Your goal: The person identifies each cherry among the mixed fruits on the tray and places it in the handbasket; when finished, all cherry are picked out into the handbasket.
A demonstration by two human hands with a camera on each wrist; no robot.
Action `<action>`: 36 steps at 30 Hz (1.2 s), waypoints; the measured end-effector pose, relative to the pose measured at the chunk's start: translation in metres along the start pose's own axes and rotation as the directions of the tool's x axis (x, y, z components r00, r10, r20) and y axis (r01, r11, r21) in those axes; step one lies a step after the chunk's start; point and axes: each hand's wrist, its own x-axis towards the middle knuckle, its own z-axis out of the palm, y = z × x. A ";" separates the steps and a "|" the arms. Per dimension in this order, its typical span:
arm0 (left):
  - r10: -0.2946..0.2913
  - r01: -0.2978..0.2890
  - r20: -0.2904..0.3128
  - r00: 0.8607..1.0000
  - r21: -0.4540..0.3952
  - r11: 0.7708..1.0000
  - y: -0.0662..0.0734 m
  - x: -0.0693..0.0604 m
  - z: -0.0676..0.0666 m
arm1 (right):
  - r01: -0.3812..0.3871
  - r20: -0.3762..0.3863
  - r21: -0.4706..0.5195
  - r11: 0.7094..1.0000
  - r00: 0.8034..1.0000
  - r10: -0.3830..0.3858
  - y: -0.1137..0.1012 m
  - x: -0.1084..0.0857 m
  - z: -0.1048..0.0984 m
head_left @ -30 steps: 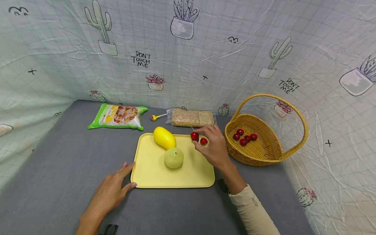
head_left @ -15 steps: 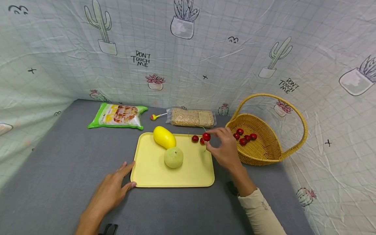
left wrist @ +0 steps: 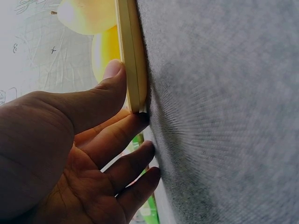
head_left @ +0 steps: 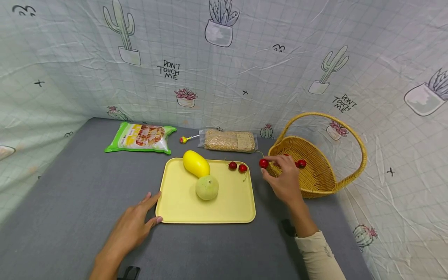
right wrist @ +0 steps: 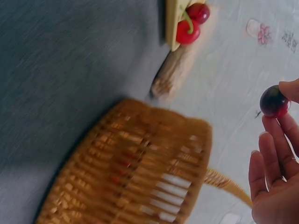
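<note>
the right grip [head_left: 285,178] is clamped on a cherry [head_left: 263,163], thumb on one side and fingertips on the other; the cherry is held up between tray [head_left: 227,210] and basket [head_left: 316,183], just left of the basket's rim. the left grip [head_left: 131,226] has its fingers apart, touching the tray's left edge. two cherries [head_left: 242,168] lie at the tray's far right corner, right of the mango [head_left: 196,163].

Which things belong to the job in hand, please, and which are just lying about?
Seemingly in use: cherry pinched in right hand; basket; tray touched by left hand; its two cherries.
Probably lying about: yellow fruit; green fruit; packet; lollipop; grain bag.
</note>
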 end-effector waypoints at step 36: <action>-0.010 0.010 0.018 1.000 0.006 1.000 0.001 0.000 -0.001 | -0.202 -0.108 -0.126 0.971 0.976 0.189 0.083 -0.003 -0.047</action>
